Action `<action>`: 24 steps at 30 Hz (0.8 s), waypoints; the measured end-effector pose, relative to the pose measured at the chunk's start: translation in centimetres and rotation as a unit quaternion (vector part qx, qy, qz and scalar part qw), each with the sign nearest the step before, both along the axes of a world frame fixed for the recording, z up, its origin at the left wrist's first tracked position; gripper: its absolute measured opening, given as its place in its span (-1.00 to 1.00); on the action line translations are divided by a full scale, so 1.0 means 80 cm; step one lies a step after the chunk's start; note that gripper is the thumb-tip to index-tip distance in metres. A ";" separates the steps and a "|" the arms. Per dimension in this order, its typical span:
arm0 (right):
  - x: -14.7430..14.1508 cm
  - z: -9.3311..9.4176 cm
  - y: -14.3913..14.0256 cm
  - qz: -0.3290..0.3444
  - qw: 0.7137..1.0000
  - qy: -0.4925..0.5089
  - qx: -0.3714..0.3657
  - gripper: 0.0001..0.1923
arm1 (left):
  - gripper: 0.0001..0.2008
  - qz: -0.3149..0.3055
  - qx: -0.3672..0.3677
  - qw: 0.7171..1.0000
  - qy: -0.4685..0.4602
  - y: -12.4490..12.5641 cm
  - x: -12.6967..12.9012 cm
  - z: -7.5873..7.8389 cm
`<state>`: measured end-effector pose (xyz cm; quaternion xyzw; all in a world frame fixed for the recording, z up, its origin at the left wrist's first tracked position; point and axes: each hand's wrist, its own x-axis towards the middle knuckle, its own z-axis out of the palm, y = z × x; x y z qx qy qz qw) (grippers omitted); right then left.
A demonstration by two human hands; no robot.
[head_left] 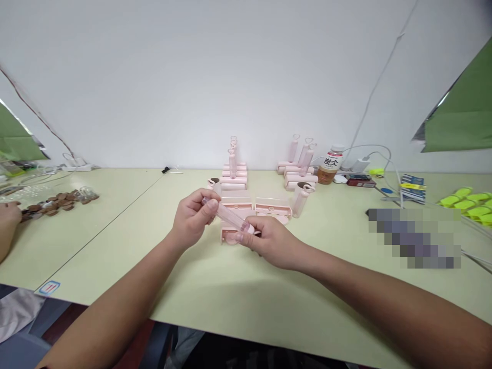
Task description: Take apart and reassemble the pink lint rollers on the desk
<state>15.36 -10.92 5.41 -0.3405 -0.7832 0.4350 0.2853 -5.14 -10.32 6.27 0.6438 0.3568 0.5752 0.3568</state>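
My left hand and my right hand together hold a pale pink roller above the table, each gripping one end. The roller slants down from upper left to lower right. Directly under it lies a pink case part, partly hidden by my fingers. Two more pink case halves lie just beyond, beside an upright pink roller with a heart-shaped handle. Stacks of pink cases with upright rollers stand farther back.
A second stack of pink cases stands back right, next to a drink bottle, a charger and cables. Yellow-green pieces lie at far right. Brown discs and another person's hand are at far left.
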 end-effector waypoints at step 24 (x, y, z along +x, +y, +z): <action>0.008 0.015 0.007 0.033 0.998 0.020 -0.041 -0.88 | -0.72 0.072 -0.147 0.876 0.454 0.009 -0.064 0.006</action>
